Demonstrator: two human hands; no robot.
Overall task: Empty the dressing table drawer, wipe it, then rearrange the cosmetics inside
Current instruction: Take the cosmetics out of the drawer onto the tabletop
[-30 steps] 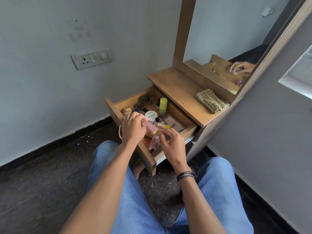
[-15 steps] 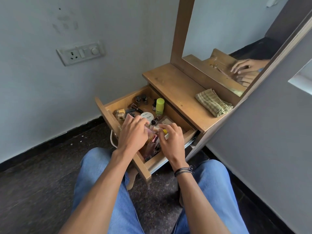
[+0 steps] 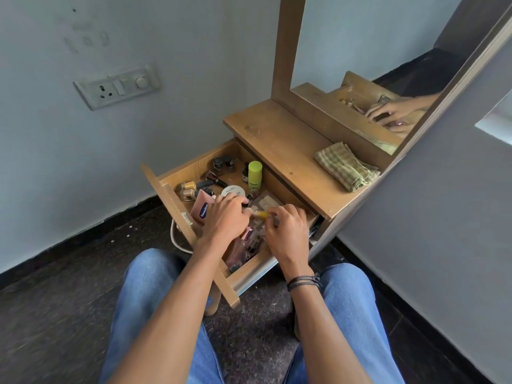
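In the open drawer (image 3: pixel 171 200), crowded with cosmetics, the right hand (image 3: pixel 286 231) pinches a small yellow tube (image 3: pixel 261 215) at its fingertips. The left hand (image 3: pixel 224 217) curls down beside the pink Vaseline tube (image 3: pixel 203 209); whether it grips anything cannot be told. Emptying likely goes best a few pieces at a time, set upright on the table top (image 3: pixel 277 139), clear of the folded cloth (image 3: pixel 346 170).

Single view for us: wide-angle head cam, facing forward and down over our knees (image 3: pixel 155 286), close on the open drawer (image 3: pixel 194 169). Mirror (image 3: pixel 360 51) far right, wall socket (image 3: pixel 116 87) far left.
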